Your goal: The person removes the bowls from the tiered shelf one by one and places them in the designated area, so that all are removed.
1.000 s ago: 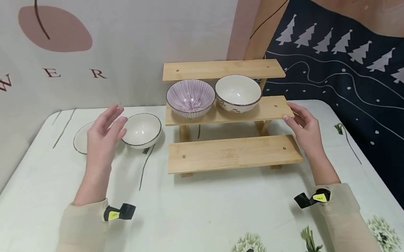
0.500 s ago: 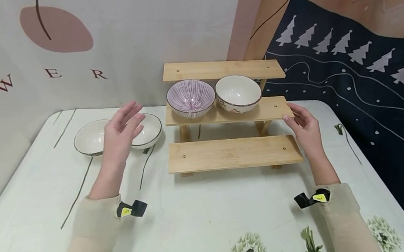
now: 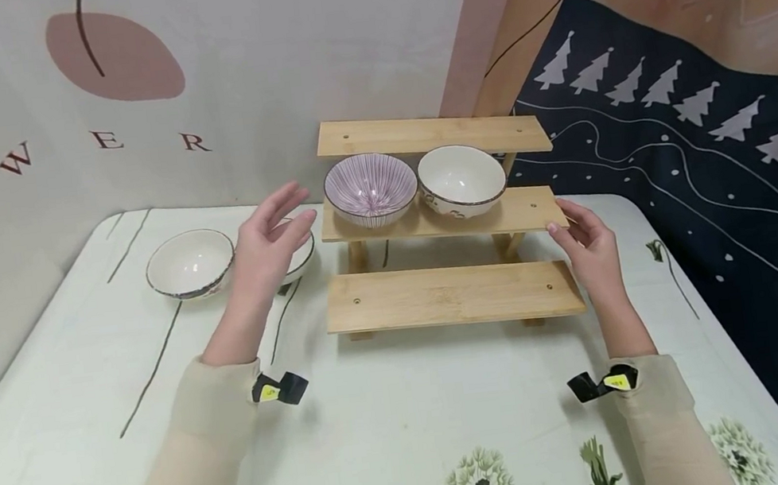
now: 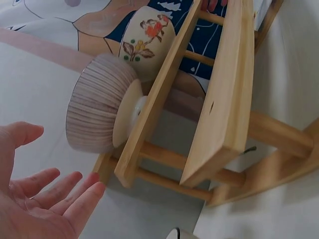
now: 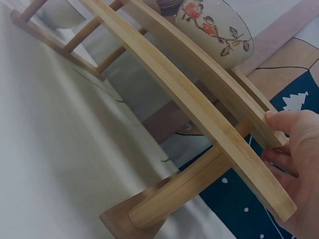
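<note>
A three-tier wooden shelf point(image 3: 453, 295) stands on the table. On its middle tier sit a purple-striped bowl point(image 3: 370, 188) at the left and a white bowl with painted flowers point(image 3: 462, 176) beside it. My right hand point(image 3: 593, 247) pinches the right end of that tier between thumb and fingers; the right wrist view shows the thumb point(image 5: 286, 121) on the board's top. My left hand point(image 3: 267, 248) is in the air left of the striped bowl, fingers extended and apart from it, holding nothing. Behind it, a white bowl point(image 3: 301, 259) on the table is partly hidden.
Another white dark-rimmed bowl point(image 3: 190, 263) stands on the table left of my left hand. A flower-printed white cloth point(image 3: 408, 408) covers the table. A pale curtain point(image 3: 254, 66) hangs behind, and a dark tree-patterned cloth point(image 3: 697, 159) hangs at the right.
My left hand has moved right, from over the left white bowl toward the shelf, uncovering that bowl and covering part of the other. My right hand has stayed on the middle tier's end.
</note>
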Demonstrator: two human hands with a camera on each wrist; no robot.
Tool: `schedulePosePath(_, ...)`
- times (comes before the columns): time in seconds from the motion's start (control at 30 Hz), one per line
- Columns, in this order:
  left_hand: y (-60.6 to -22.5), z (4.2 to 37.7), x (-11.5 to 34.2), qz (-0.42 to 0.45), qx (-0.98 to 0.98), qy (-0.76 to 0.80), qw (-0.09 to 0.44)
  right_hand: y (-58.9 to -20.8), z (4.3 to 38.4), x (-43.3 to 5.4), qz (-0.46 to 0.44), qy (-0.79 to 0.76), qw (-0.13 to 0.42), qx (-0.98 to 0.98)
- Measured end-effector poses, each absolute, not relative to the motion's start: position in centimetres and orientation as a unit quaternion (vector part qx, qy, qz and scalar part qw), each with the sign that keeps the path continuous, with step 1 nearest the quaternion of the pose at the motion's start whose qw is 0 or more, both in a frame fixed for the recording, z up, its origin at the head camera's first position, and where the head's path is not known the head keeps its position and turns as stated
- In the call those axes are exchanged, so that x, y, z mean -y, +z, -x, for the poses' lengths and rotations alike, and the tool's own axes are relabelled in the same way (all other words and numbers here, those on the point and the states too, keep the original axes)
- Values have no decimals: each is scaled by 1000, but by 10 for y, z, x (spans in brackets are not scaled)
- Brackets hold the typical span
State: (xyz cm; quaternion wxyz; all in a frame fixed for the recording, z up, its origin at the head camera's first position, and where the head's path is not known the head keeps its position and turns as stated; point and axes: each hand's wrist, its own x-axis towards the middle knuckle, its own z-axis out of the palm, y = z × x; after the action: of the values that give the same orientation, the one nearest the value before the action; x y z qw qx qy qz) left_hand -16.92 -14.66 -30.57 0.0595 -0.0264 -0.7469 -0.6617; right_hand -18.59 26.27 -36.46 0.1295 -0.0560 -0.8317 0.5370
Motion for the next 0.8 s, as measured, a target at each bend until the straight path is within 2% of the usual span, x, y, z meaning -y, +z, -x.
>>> schedulePosePath(0.8,-308,192,113,39,726,-686,37,-364,185,-262,51,540,134,830)
